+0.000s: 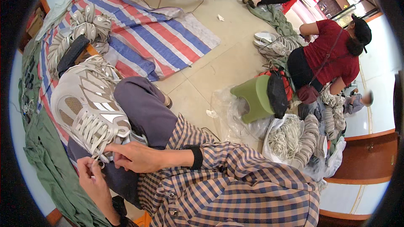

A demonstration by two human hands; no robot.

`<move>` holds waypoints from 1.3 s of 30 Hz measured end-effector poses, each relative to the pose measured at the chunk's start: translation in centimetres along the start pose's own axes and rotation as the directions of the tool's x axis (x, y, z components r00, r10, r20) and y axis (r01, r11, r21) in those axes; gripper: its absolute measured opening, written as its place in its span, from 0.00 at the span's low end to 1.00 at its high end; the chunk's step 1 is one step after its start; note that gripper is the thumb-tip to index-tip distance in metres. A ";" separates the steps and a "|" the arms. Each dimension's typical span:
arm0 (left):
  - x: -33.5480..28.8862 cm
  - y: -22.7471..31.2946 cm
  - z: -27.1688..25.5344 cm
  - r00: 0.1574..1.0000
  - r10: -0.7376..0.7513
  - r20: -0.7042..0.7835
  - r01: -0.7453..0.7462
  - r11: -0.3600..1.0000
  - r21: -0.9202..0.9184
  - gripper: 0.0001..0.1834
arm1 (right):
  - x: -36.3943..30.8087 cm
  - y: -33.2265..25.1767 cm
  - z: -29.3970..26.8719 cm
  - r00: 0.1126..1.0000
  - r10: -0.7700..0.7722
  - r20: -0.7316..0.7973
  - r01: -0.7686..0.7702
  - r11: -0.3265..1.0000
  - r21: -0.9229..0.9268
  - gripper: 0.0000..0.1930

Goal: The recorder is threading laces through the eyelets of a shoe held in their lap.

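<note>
A beige and white sneaker (69, 101) with mesh panels lies across my lap, its lacing facing up. Pale flat shoelaces (89, 131) run in crosses over its tongue, with loose ends near the collar. My left hand (93, 181) is closed in a pinch on a shoelace end just below the collar. Beside it, my right hand (141, 157) has its index finger against the lacing and the other fingers curled in, closed on the shoelace. Part of that grip is hidden by the fingers. Behind this sneaker, more pale laces (99, 64) show.
A striped tarp (147, 38) covers the floor ahead, with several sneakers (90, 27) at its left. A green stool (252, 96) stands right of my knees, near a bag of laces (284, 138). A person in red (326, 50) sits beyond.
</note>
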State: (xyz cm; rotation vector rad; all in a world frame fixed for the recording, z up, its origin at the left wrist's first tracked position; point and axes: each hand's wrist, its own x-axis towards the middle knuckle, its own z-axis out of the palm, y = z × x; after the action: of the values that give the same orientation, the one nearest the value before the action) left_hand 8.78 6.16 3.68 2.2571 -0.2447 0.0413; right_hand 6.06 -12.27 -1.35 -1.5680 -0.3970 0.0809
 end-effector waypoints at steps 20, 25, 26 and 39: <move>-2.4 0.0 4.6 0.949 0.152 -0.276 -0.133 0.987 0.088 0.14 | -0.1 -0.1 0.1 0.998 -0.026 -0.063 0.024 0.999 -0.030 0.24; -2.3 -1.2 4.3 0.954 0.109 -0.281 -0.093 0.993 0.070 0.14 | -0.1 -0.2 0.3 0.998 -0.026 -0.061 0.022 0.998 -0.066 0.24; -2.2 -1.7 4.2 0.955 0.111 -0.274 -0.102 0.994 0.048 0.14 | -0.2 -0.1 0.3 0.998 -0.025 -0.063 0.020 0.997 -0.076 0.24; -2.3 -1.9 3.9 0.927 0.172 -0.332 -0.128 0.981 0.149 0.15 | 2.2 -1.1 -0.8 0.998 -0.015 0.063 0.023 0.992 -0.124 0.20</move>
State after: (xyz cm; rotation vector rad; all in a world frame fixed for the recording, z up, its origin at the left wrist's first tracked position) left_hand 6.68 4.73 -0.49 2.3027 -0.2310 0.5427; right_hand 8.16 -12.37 0.23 -1.6875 -0.4732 0.0913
